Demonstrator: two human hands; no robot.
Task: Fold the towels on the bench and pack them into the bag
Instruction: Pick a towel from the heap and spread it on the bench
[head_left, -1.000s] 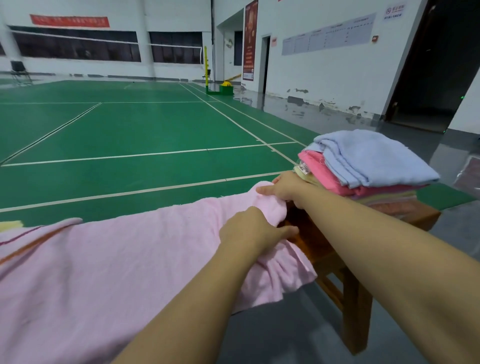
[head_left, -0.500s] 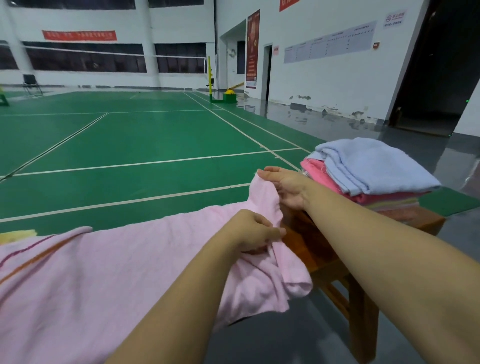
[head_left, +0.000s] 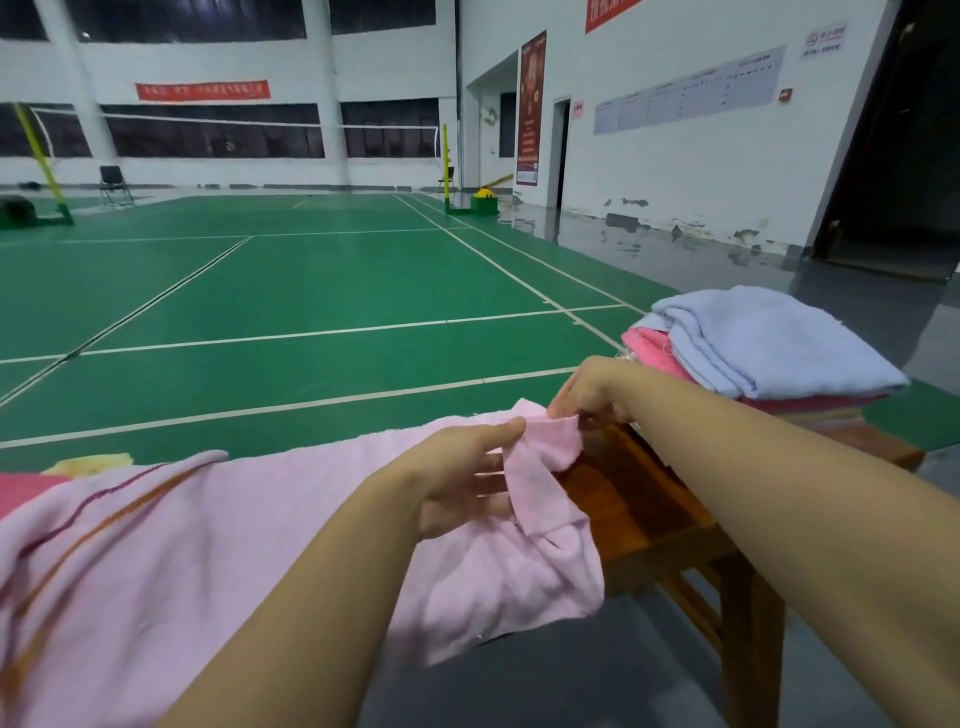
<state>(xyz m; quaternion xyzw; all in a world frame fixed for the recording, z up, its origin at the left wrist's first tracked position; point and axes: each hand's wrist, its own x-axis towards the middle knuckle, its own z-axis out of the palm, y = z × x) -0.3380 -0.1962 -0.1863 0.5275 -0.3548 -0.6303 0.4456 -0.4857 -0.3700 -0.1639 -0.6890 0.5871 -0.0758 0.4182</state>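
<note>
single head cam, looks forward and slightly down, bench (head_left: 649, 519) close in front, badminton court (head_left: 311, 291) beyond

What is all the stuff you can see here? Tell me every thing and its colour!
Light pink towel: one, pale pink with purple and orange stripes, spread over the bench, one corner lifted.
Folded towels: a stack; light blue on top, pink and paler ones beneath; far end of bench.
Wooden bench: one, brown, on the right.
Net posts: two, yellow, on the green court.
Chair: one, dark, far left.
Left hand: one, pinches the lifted corner.
Right hand: one, pinches the same corner's tip.
</note>
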